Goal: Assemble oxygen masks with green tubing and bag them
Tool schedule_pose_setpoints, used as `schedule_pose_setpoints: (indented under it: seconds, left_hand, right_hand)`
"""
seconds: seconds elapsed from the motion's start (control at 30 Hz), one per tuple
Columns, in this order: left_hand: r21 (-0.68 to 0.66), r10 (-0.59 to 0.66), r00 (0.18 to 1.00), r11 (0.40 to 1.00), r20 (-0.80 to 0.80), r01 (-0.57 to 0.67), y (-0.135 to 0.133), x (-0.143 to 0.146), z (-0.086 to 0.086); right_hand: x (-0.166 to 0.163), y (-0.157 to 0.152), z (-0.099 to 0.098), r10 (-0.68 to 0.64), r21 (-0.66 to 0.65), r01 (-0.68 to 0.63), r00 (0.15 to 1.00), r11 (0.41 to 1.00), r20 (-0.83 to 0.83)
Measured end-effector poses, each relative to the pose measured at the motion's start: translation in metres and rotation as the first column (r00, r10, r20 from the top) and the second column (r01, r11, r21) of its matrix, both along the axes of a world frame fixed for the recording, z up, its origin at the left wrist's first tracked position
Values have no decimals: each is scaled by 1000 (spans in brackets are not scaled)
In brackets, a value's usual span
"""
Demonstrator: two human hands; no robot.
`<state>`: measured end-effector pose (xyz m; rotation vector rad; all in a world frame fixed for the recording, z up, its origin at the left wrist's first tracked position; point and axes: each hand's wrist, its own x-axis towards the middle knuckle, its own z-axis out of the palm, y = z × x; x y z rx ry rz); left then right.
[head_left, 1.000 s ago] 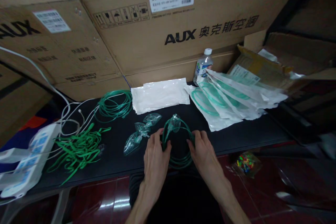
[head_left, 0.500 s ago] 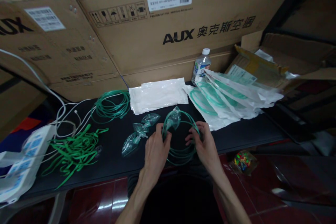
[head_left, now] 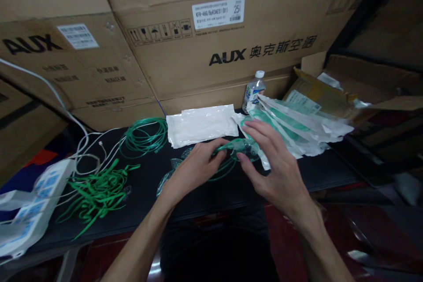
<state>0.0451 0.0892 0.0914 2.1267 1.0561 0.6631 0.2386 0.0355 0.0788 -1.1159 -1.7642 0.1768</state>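
Pinching green tubing (head_left: 220, 146) between thumb and fingers, the left hand (head_left: 194, 165) is closed on it. Between the hands sits a clear mask (head_left: 245, 146); the right hand (head_left: 277, 165) stands open around it, thumb near its edge. Beside the left hand, partly hidden, lie other clear masks (head_left: 164, 179). Beyond it rest white packets (head_left: 203, 127); past the right hand, tubing pouches (head_left: 309, 134), then a bottle (head_left: 254, 90).

loose masks (head_left: 164, 181) partly hidden behind left hand (head_left: 196, 164), carton (head_left: 284, 17) cropped above, label's (head_left: 218, 12) finest print seemingly illegible
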Motion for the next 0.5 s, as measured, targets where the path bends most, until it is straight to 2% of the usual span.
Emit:
schedule_pose_setpoints:
  seconds: [0.07,0.13,0.2,0.27,0.3,0.37,0.43,0.5]
  left_hand:
    - [-44,-75,996,996,37,77,5,2,11]
    - [-215,-114,990,968,83,130,8,3,22]
    - [-440,-144,977,875,159,201,11,3,32]
    - [-587,-135,956,764,262,269,13,1,40]
    - [-621,-98,945,731,313,282,14,-1,42]
    - [-660,45,916,707,400,254,16,-3,44]
    - [-672,211,850,711,483,205,17,-4,42]
    - [-658,321,751,728,577,195,16,-2,37]
  right_hand:
    - [4,12,20,185,-216,-177,983,960,16]
    - [9,24,32,342,-425,-357,933,832,-114]
    - [14,31,37,426,-531,-521,853,668,-300]
    - [20,33,38,449,-556,-616,787,557,-422]
    - [23,34,38,451,-562,-634,773,531,-447]
    - [26,33,34,453,-566,-638,770,522,-450]
    - [26,30,29,414,-564,-636,771,527,-484]
    - [22,25,19,306,-524,-661,732,537,-609]
